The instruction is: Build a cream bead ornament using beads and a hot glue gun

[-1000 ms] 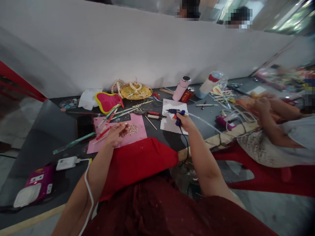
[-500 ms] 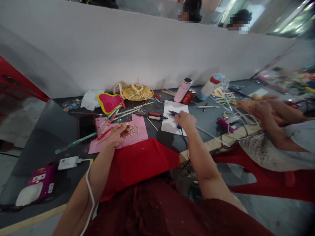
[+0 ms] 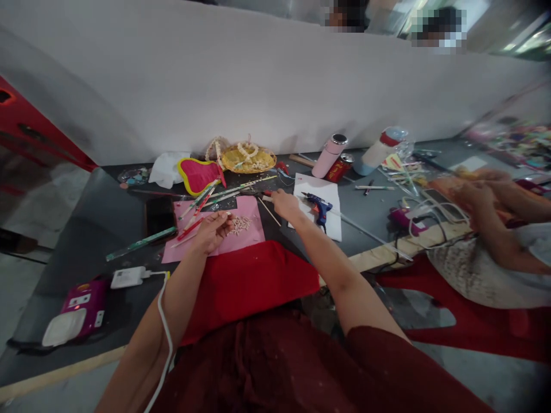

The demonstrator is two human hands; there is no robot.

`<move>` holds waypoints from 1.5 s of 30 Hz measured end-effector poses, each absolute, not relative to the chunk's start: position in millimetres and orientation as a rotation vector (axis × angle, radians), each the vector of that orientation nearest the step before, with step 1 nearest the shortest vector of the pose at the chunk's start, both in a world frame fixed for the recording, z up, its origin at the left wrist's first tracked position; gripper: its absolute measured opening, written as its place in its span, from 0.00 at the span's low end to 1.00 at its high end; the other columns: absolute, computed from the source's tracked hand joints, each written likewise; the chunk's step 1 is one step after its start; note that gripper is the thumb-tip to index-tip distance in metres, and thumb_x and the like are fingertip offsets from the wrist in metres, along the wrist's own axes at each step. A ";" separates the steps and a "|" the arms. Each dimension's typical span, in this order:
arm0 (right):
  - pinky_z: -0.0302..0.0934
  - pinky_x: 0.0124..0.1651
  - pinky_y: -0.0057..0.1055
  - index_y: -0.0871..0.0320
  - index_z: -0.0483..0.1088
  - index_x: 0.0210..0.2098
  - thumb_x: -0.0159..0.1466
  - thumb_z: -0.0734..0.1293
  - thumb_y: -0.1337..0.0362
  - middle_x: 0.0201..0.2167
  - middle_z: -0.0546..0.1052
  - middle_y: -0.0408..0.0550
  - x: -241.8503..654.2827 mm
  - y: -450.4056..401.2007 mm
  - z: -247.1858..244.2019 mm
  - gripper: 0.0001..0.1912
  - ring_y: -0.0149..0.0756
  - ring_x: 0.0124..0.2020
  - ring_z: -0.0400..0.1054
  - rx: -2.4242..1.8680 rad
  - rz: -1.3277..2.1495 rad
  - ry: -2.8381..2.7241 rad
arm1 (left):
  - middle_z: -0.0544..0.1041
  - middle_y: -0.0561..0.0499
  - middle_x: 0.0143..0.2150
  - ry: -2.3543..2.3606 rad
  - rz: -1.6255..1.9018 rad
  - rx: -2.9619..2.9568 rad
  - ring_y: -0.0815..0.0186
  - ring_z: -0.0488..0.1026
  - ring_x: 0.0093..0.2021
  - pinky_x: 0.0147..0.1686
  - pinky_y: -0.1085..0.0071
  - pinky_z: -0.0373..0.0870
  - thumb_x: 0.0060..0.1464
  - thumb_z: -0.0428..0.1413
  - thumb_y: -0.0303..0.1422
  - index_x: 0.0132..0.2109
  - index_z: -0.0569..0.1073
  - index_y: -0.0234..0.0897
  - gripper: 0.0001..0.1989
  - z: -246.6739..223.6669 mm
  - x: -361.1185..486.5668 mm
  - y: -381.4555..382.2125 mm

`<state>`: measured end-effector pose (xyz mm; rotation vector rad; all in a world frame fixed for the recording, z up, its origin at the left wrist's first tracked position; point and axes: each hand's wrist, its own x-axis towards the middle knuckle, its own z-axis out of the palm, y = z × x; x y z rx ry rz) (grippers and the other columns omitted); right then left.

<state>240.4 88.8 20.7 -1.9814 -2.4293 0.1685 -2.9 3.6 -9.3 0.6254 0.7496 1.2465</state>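
Observation:
My left hand (image 3: pixel 215 231) pinches something small and pale, over the left part of the pink sheet (image 3: pixel 252 229), beside a pile of small pale pieces (image 3: pixel 241 224). My right hand (image 3: pixel 284 204) is closed at the red handles of a tool (image 3: pixel 267 195), right of the pink sheet; how it grips them is partly hidden. A blue glue gun (image 3: pixel 321 209) lies on the white paper (image 3: pixel 336 189), untouched. Thin patterned sticks (image 3: pixel 193 221) lie left of the pile. A yellow tray (image 3: pixel 247 158) with a pale beaded loop stands behind.
A pink flask (image 3: pixel 329 156), a red can (image 3: pixel 340 167) and a white bottle (image 3: pixel 379 154) stand near the wall. Phone (image 3: pixel 160 215) and purple power box (image 3: pixel 80 310) lie left. A white cable crosses my left forearm. At right, a person's hands (image 3: pixel 477 192) work.
My right hand has let go of the glue gun, which now lies on the white paper, and has moved left to the red-handled tool. My left hand stays near the pile.

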 end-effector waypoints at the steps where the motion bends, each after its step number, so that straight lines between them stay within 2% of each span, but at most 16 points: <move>1: 0.63 0.46 0.40 0.60 0.65 0.50 0.65 0.54 0.68 0.47 0.68 0.59 235.7 93.3 21.3 0.16 0.47 0.46 0.69 -1.979 0.167 -2.416 | 0.77 0.47 0.34 0.750 1.247 0.621 0.75 0.72 0.27 0.30 0.78 0.74 0.49 0.60 0.29 0.34 0.75 0.30 0.06 -9.4 -3.0 4.1; 6: 0.62 0.48 0.35 0.57 0.58 0.57 0.65 0.54 0.69 0.55 0.63 0.57 216.3 101.2 25.5 0.21 0.42 0.49 0.67 -1.862 0.176 -2.370 | 0.77 0.49 0.34 0.768 1.251 0.594 0.75 0.72 0.26 0.30 0.78 0.73 0.48 0.61 0.30 0.33 0.74 0.31 0.06 -6.5 -3.0 3.9; 8: 0.61 0.49 0.32 0.56 0.62 0.54 0.65 0.55 0.68 0.53 0.67 0.53 212.4 93.3 24.5 0.18 0.39 0.48 0.67 -1.770 0.221 -2.403 | 0.77 0.49 0.33 0.760 1.244 0.611 0.75 0.72 0.27 0.30 0.77 0.73 0.48 0.61 0.30 0.33 0.74 0.31 0.06 -5.8 -2.7 3.6; 11: 0.61 0.48 0.30 0.55 0.68 0.44 0.64 0.58 0.64 0.44 0.73 0.49 208.3 73.9 17.3 0.11 0.37 0.45 0.68 -1.696 0.289 -2.452 | 0.77 0.49 0.33 0.749 1.236 0.642 0.75 0.72 0.26 0.29 0.78 0.72 0.48 0.61 0.31 0.33 0.74 0.31 0.07 -7.0 -2.1 3.8; 18: 0.61 0.38 0.32 0.57 0.71 0.37 0.63 0.60 0.63 0.39 0.74 0.53 198.8 49.4 5.3 0.09 0.40 0.37 0.70 -1.746 0.310 -2.382 | 0.77 0.49 0.34 0.780 1.212 0.642 0.75 0.72 0.26 0.28 0.78 0.71 0.46 0.62 0.31 0.34 0.75 0.32 0.08 -9.3 -2.9 4.0; 21: 0.61 0.40 0.31 0.56 0.69 0.38 0.65 0.57 0.63 0.41 0.73 0.51 193.7 41.0 12.8 0.10 0.38 0.40 0.69 -1.644 0.309 -2.342 | 0.77 0.49 0.34 0.780 1.183 0.660 0.75 0.71 0.26 0.28 0.79 0.70 0.45 0.63 0.31 0.34 0.75 0.31 0.09 -6.9 -2.5 2.4; 23: 0.60 0.43 0.29 0.56 0.68 0.39 0.66 0.57 0.63 0.40 0.73 0.48 188.1 31.5 16.7 0.09 0.35 0.42 0.68 -1.414 0.377 -2.253 | 0.78 0.49 0.34 0.771 1.167 0.675 0.75 0.71 0.27 0.29 0.78 0.70 0.45 0.63 0.31 0.34 0.75 0.31 0.09 -4.9 -1.4 1.0; 26: 0.61 0.44 0.28 0.57 0.67 0.38 0.65 0.58 0.64 0.36 0.72 0.47 177.3 17.2 15.6 0.08 0.32 0.40 0.67 -1.033 0.541 -2.035 | 0.77 0.49 0.32 0.764 1.143 0.695 0.73 0.72 0.28 0.32 0.76 0.70 0.45 0.63 0.31 0.35 0.76 0.31 0.09 -2.0 0.2 -1.2; 28: 0.61 0.43 0.28 0.57 0.67 0.37 0.66 0.57 0.65 0.35 0.71 0.47 171.5 11.2 11.7 0.08 0.32 0.39 0.66 -0.935 0.598 -1.942 | 0.77 0.50 0.30 0.765 1.121 0.699 0.72 0.72 0.29 0.33 0.75 0.70 0.45 0.63 0.31 0.35 0.76 0.31 0.09 -0.6 0.7 -2.3; 45: 0.63 0.45 0.29 0.56 0.68 0.39 0.66 0.58 0.64 0.36 0.72 0.48 169.0 7.0 3.5 0.08 0.32 0.40 0.68 -0.920 0.650 -1.928 | 0.77 0.50 0.31 0.777 1.056 0.722 0.72 0.72 0.29 0.35 0.74 0.68 0.45 0.63 0.31 0.36 0.77 0.31 0.09 -6.0 1.6 -1.7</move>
